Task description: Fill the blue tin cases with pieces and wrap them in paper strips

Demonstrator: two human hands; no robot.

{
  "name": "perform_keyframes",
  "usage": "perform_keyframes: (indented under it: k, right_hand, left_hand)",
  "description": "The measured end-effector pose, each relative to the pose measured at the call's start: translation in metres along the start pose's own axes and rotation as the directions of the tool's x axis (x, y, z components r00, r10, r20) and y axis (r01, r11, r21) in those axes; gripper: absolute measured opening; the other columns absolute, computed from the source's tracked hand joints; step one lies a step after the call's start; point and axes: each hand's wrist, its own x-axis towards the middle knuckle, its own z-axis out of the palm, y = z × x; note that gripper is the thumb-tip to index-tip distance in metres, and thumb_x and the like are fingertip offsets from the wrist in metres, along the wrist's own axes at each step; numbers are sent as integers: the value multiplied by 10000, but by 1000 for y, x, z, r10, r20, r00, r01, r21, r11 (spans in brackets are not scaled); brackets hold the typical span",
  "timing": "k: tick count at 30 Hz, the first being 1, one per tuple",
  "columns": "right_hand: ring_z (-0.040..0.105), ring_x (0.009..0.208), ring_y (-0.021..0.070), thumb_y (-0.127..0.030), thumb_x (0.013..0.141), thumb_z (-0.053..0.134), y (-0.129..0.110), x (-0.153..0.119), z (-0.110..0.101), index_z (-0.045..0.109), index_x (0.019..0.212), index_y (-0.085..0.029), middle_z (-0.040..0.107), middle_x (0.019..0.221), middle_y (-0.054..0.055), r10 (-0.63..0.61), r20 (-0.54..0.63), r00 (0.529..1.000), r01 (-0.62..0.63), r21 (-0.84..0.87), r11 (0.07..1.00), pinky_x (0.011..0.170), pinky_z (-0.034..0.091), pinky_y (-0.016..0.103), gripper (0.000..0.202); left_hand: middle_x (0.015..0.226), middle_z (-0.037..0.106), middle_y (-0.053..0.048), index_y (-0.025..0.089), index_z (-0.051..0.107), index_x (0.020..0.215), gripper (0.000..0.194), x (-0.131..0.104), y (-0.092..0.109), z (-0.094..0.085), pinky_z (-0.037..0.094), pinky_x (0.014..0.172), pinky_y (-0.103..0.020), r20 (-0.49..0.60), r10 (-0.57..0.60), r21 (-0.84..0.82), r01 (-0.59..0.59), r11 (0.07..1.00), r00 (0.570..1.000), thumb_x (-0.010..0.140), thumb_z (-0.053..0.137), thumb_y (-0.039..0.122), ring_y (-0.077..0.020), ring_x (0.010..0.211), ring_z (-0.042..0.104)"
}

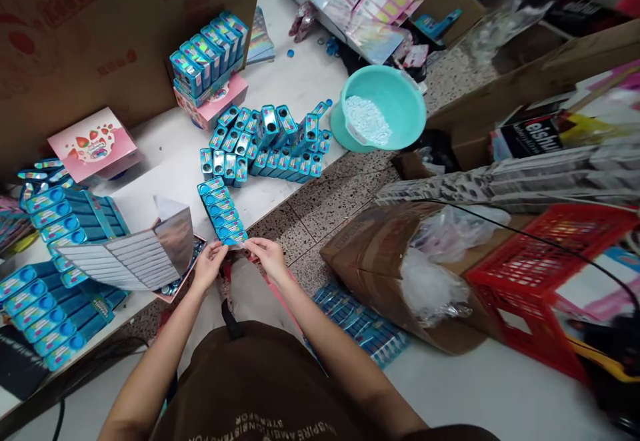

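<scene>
My left hand (pixel 209 265) and my right hand (pixel 270 257) meet at the table's front edge, thumbs and fingers pinched. Between their fingertips is something small, shiny and partly clear that I cannot make out. Both touch or nearly touch the near end of a row of small blue cases (pixel 223 211) with printed fronts. Beyond that row stand several more blue cases (pixel 243 144) with round dark openings. Left of my left hand is an open carton (pixel 199 247) with small shiny things inside, and a folded grey-white sheet (pixel 125 261) stands up from it.
Stacked blue cases (pixel 55 314) fill the table's left end. Pink boxes (pixel 95 144) stand against a large brown carton (pixel 125 27). A turquoise basin (pixel 400 111) holds small white pieces. On the right are a cardboard box (pixel 370 247) with clear plastic bags and a red crate (pixel 530 254).
</scene>
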Motion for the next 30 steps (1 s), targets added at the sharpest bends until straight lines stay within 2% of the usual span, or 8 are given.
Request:
perform_keyframes:
  k: [4,7,11,13,16,20,23,30]
  right_hand:
    - [480,500,75,-386,597,706,3,6,2,713,740,-144,663,644,14,8,5,1000,-8,3,1000,487,382,206,282]
    - [487,509,77,-388,590,703,11,14,4,715,744,-137,675,665,25,17,-23,1000,-17,-3,1000,498,384,210,295]
    - [512,531,99,-381,595,699,26,25,9,721,760,-132,683,671,29,27,-97,995,-33,-60,998,520,406,224,300]
    - [550,580,121,-376,616,686,33,28,12,725,769,-134,697,711,38,-13,-127,992,0,-104,995,571,436,239,289]
    - [594,666,147,-365,665,654,41,31,15,729,769,-142,706,763,52,-137,-144,980,108,-196,975,676,462,263,257]
    - [607,719,157,-366,698,638,50,32,15,733,752,-162,690,774,53,-307,-190,933,236,-324,916,712,463,267,231]
    - [610,703,151,-377,705,641,55,34,15,736,763,-172,686,774,45,-311,-217,926,233,-319,918,698,466,261,233]
    - [626,726,157,-384,693,654,67,39,16,740,773,-188,694,786,38,-295,-194,935,233,-290,928,715,474,266,228]
  left_hand:
    - [779,657,-37,137,643,855,460,9,2,2,450,746,-263,97,-37,-113,47,992,995,555,764,464,-124,721,587]
    - [729,651,-17,136,646,773,408,16,-1,-2,444,717,-246,64,-27,-121,34,992,998,540,776,444,-106,672,572]
    - [727,665,-27,128,667,785,415,27,-8,-7,453,672,-257,-6,-29,-103,28,994,1000,531,779,436,-122,655,580]
    - [752,676,-40,121,676,804,434,31,-11,-9,461,674,-265,-29,-30,-108,26,994,999,524,781,435,-131,668,590]
    - [795,688,-58,113,683,819,463,35,-17,-9,467,721,-280,-50,-23,-118,17,993,998,508,785,441,-145,713,606]
    - [769,688,-48,124,686,779,456,38,-25,-8,466,760,-302,-82,-12,-127,2,992,997,481,791,453,-150,716,607]
    - [744,683,-35,137,687,759,435,38,-29,-8,463,766,-303,-86,-3,-137,-9,990,996,469,801,440,-145,702,603]
    - [730,671,-20,148,683,750,377,38,-35,-11,457,765,-283,-87,10,-166,-25,986,996,496,791,406,-126,689,595]
